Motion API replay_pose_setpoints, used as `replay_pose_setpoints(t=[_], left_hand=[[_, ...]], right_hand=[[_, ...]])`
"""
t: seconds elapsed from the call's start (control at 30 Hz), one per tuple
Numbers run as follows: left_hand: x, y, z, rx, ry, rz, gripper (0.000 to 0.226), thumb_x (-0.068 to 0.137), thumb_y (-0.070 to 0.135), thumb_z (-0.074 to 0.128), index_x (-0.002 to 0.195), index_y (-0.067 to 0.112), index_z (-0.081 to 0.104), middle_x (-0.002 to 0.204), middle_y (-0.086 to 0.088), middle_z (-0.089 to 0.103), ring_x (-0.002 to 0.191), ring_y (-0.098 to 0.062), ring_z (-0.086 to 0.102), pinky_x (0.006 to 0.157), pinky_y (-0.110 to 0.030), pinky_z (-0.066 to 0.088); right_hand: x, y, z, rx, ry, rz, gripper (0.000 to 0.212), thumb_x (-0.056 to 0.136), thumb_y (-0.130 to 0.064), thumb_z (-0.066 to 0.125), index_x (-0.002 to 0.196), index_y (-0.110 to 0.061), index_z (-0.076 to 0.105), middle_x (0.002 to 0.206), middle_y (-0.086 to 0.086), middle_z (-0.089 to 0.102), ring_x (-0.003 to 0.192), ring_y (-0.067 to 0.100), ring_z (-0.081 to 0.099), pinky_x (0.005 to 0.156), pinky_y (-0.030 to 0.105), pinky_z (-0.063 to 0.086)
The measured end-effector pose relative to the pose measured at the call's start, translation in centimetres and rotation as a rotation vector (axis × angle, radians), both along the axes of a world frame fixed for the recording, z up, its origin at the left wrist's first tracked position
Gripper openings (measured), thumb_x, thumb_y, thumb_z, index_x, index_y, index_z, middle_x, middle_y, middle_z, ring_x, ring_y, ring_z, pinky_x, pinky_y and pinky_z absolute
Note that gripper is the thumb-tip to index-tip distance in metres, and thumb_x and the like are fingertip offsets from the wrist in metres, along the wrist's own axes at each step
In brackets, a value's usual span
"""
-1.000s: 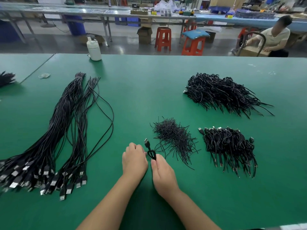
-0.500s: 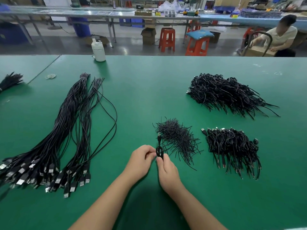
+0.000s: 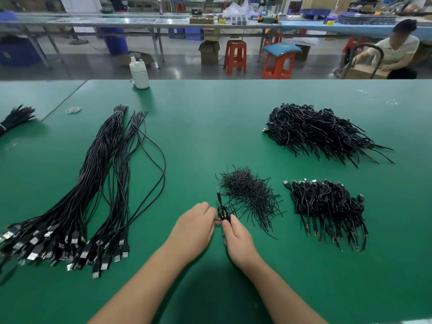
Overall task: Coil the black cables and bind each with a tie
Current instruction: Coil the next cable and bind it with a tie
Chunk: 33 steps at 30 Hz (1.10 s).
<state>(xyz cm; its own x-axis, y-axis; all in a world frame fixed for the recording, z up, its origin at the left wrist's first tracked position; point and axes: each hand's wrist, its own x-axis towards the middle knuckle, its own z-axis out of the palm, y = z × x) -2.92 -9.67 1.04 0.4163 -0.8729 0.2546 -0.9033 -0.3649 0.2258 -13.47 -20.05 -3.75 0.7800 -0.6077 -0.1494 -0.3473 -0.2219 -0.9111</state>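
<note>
1. Hands meet at lower centre of the frame: the left hand (image 3: pixel 194 226) and right hand (image 3: pixel 237 239) both have fingers curled in, pinching a small coiled black cable (image 3: pixel 223 212) between them, its plug end sticking up toward the top of the frame.
2. Just to the right of the coil lies a loose heap of thin black ties (image 3: pixel 250 195).
3. Further right, a pile of coiled cables (image 3: pixel 327 206); above it, in the upper right, a larger tangled black pile (image 3: pixel 320 132).
4. At the left, long uncoiled cables (image 3: pixel 93 183) fan across the green table (image 3: pixel 210 127), their plugs toward the lower left.
5. A white bottle (image 3: pixel 139 74) stands at the table's far edge, upper left of centre.
</note>
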Motion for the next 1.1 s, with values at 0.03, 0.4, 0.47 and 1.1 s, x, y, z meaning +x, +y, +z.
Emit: replay_pose_setpoints(t=[0.03,0.4,0.47,1.1], left_hand=[[0.0,0.0,0.1,-0.036,-0.15,-0.065,0.014,0.089,0.016,0.05,0.082,0.014,0.061,0.084,-0.003,0.058,0.078,-0.025,0.058,0.065,-0.038,0.051],[0.1,-0.5,0.9,-0.044,-0.153,-0.258,0.017,0.085,0.016,0.042,0.082,0.019,0.058,0.08,0.007,0.062,0.078,-0.017,0.058,0.075,-0.028,0.038],[0.1,-0.7,0.5,-0.053,0.001,-0.174,0.012,0.09,0.017,0.047,0.084,0.02,0.057,0.081,0.008,0.061,0.078,-0.018,0.055,0.077,-0.031,0.037],[1.5,0.6,2.3,0.322,0.75,0.203,0.015,0.091,0.018,0.065,0.078,0.024,0.067,0.07,0.011,0.062,0.059,-0.003,0.051,0.051,-0.012,0.037]], right_hand=[[0.0,0.0,0.1,0.036,0.0,0.014,0.028,0.104,-0.027,0.041,0.079,-0.015,0.042,0.068,-0.01,0.046,0.064,0.013,0.041,0.065,0.034,0.036],[-0.6,-1.5,1.1,0.477,-0.081,0.184,0.021,0.104,-0.021,0.038,0.089,-0.012,0.049,0.056,-0.003,0.031,0.042,0.012,0.024,0.034,0.023,0.022],[-0.6,-1.5,1.0,0.467,-0.101,0.187,0.022,0.103,-0.022,0.038,0.09,-0.01,0.051,0.057,-0.004,0.035,0.043,0.013,0.027,0.035,0.024,0.025],[-1.8,2.9,-0.3,-1.001,-0.065,0.175,0.022,0.092,-0.028,0.056,0.071,-0.02,0.051,0.058,-0.008,0.045,0.042,0.016,0.041,0.038,0.027,0.028]])
